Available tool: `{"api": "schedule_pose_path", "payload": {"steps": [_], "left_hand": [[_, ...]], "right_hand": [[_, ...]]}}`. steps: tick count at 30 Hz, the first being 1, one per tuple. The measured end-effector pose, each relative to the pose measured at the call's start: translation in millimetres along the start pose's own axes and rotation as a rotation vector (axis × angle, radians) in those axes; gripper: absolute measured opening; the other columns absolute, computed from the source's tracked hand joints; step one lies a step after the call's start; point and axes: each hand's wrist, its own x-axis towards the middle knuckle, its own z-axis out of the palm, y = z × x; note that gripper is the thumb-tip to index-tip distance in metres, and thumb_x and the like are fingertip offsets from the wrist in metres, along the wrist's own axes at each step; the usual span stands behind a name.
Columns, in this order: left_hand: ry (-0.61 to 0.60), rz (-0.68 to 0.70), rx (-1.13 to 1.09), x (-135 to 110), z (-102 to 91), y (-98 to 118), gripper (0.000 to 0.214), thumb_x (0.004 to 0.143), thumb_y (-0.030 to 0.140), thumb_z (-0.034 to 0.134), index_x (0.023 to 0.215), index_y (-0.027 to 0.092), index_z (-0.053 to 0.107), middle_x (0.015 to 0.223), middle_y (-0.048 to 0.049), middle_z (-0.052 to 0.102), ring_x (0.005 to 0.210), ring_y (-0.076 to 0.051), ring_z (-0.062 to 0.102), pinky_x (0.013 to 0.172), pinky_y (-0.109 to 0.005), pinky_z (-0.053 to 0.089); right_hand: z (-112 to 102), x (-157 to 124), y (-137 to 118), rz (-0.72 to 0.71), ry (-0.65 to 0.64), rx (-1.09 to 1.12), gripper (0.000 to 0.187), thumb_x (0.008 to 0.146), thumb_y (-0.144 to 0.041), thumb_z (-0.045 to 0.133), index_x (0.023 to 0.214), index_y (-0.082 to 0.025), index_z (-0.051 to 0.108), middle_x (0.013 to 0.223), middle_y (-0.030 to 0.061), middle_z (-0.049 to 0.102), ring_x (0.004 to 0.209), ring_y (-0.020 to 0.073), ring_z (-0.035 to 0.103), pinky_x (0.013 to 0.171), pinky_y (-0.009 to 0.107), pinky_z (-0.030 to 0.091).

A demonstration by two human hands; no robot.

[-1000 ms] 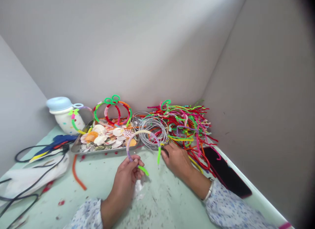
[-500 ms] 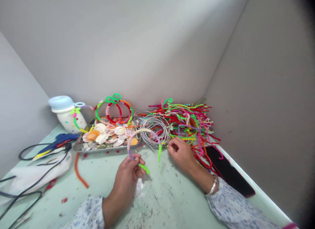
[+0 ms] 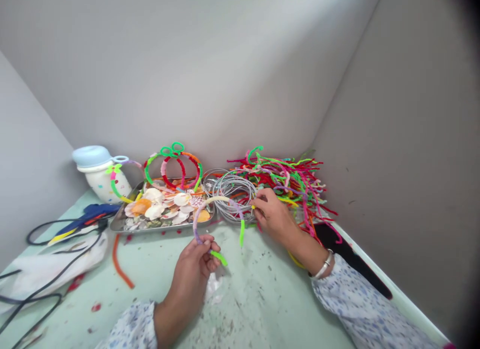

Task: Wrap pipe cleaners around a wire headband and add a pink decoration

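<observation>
Head view takes in the pale green table [image 3: 262, 309] set into a grey corner; against the back wall sprawls a pile of chenille stems [image 3: 296, 181] in many colours; left of it a metal tray [image 3: 119, 224] holds shells; between the two lies a stack of bare wire hoops [image 3: 234, 189]. Just in front of the hoops, upright above the table, arches a half-wrapped headband [image 3: 216, 201]; the left hand [image 3: 193, 271] pinches its near end between thumb and fingertips, where a loose green tail [image 3: 219, 258] sticks out; the right hand [image 3: 275, 216] reaches to the pile's edge, fingers bunched together, though what they nip I cannot tell. The headband looks light and springy, its fuzzy cover grippy; best held at a wrapped end, since the arch would likely flex.
</observation>
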Motion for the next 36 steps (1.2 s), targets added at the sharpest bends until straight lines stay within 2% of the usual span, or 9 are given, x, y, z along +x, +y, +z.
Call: {"api": "schedule_pose_path", "payload": {"steps": [3, 7, 10, 13, 19, 23, 28, 33, 36], "left_hand": [[0.009, 0.002, -0.015, 0, 0.3, 0, 0.013, 0.071, 0.014, 0.066, 0.083, 0.011, 0.061, 0.065, -0.0018, 0.063, 0.051, -0.009, 0.055, 0.046, -0.016, 0.048], [0.007, -0.005, -0.028, 1, 0.6, 2, 0.012, 0.072, 0.013, 0.066, 0.083, 0.011, 0.062, 0.065, -0.0019, 0.063, 0.053, -0.009, 0.056, 0.047, -0.016, 0.049], [-0.025, -0.032, -0.030, 2, 1.2, 4, 0.009, 0.072, 0.011, 0.064, 0.081, 0.012, 0.062, 0.069, -0.0040, 0.067, 0.052, -0.009, 0.058, 0.048, -0.017, 0.051], [-0.048, -0.064, -0.027, 3, 1.3, 6, 0.008, 0.072, 0.007, 0.062, 0.079, 0.011, 0.061, 0.080, -0.0101, 0.072, 0.052, -0.010, 0.060, 0.052, -0.020, 0.054], [-0.099, -0.076, 0.006, 9, 3.4, 7, 0.007, 0.072, 0.004, 0.060, 0.076, 0.011, 0.060, 0.094, -0.0147, 0.073, 0.055, -0.010, 0.063, 0.056, -0.021, 0.055], [-0.037, -0.081, 0.070, 22, 18.0, 5, 0.007, 0.073, 0.003, 0.056, 0.074, 0.009, 0.061, 0.086, -0.0142, 0.072, 0.055, -0.014, 0.066, 0.054, -0.023, 0.055], [-0.031, -0.066, 0.011, 39, 41.5, -1, 0.013, 0.074, 0.000, 0.052, 0.071, 0.011, 0.059, 0.064, -0.0053, 0.066, 0.056, -0.015, 0.067, 0.052, -0.020, 0.052], [-0.091, -0.066, -0.053, 42, 45.6, 2, 0.013, 0.075, 0.002, 0.051, 0.072, 0.011, 0.060, 0.075, -0.0098, 0.071, 0.058, -0.014, 0.067, 0.055, -0.021, 0.054], [-0.120, -0.071, -0.073, 42, 43.5, 6, 0.013, 0.074, 0.000, 0.052, 0.072, 0.011, 0.060, 0.078, -0.0111, 0.073, 0.058, -0.013, 0.066, 0.054, -0.020, 0.054]], "right_hand": [[2, -1, 0, 0.054, 0.037, 0.011, 0.020, 0.083, -0.010, 0.056, 0.101, -0.018, 0.060, 0.099, 0.0054, 0.052, 0.080, 0.0141, 0.055, 0.071, 0.024, 0.044], [3, -6, -4, 0.125, 0.055, -0.012, 0.011, 0.077, -0.011, 0.063, 0.079, -0.019, 0.056, 0.081, 0.0018, 0.054, 0.077, 0.0170, 0.052, 0.067, 0.025, 0.039], [0, -5, -9, 0.213, 0.100, -0.020, 0.009, 0.080, -0.021, 0.063, 0.077, -0.019, 0.055, 0.080, 0.0025, 0.055, 0.075, 0.0176, 0.050, 0.066, 0.027, 0.037], [-1, 0, -12, 0.315, 0.134, 0.023, 0.015, 0.085, -0.031, 0.059, 0.076, -0.019, 0.055, 0.078, 0.0011, 0.055, 0.069, 0.0151, 0.050, 0.064, 0.026, 0.036], [2, 1, -13, 0.408, 0.071, 0.121, 0.021, 0.082, -0.032, 0.060, 0.067, -0.019, 0.054, 0.067, -0.0018, 0.054, 0.062, 0.0135, 0.050, 0.059, 0.024, 0.033], [1, 1, -15, 0.436, 0.015, 0.200, 0.014, 0.080, -0.031, 0.059, 0.072, -0.019, 0.056, 0.065, -0.0030, 0.058, 0.058, 0.0128, 0.050, 0.056, 0.023, 0.032], [-3, 5, -15, 0.449, -0.018, 0.302, 0.009, 0.081, -0.024, 0.052, 0.081, -0.018, 0.059, 0.071, -0.0016, 0.064, 0.062, 0.0131, 0.056, 0.059, 0.023, 0.038], [-8, 8, -6, 0.455, -0.069, 0.369, 0.018, 0.084, -0.028, 0.052, 0.097, -0.019, 0.059, 0.079, -0.0007, 0.069, 0.067, 0.0129, 0.062, 0.060, 0.022, 0.043], [-20, 9, -5, 0.451, -0.084, 0.357, 0.027, 0.081, -0.025, 0.058, 0.108, -0.020, 0.058, 0.087, 0.0010, 0.070, 0.070, 0.0138, 0.064, 0.064, 0.023, 0.044]]}}
